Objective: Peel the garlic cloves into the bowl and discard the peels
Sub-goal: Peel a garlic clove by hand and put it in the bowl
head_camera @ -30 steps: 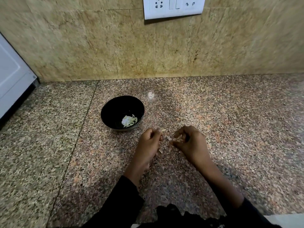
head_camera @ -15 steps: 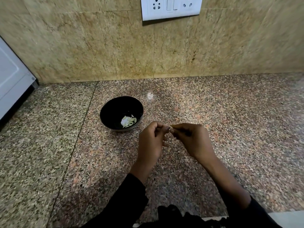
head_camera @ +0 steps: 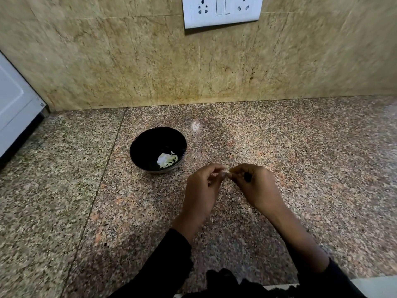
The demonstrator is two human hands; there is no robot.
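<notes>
Nearest, the left hand and right hand pinch 1 garlic clove between fingertips, seemingly mid-peel; next it likely needs dropping into the black bowl at 10 o'clock, holding pale pieces.

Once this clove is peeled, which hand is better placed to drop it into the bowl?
Left, probably. The left hand sits nearer the black bowl, which lies to its left and slightly beyond, while the right hand would have to cross over it. Both hands pinch the small clove between them.
</notes>
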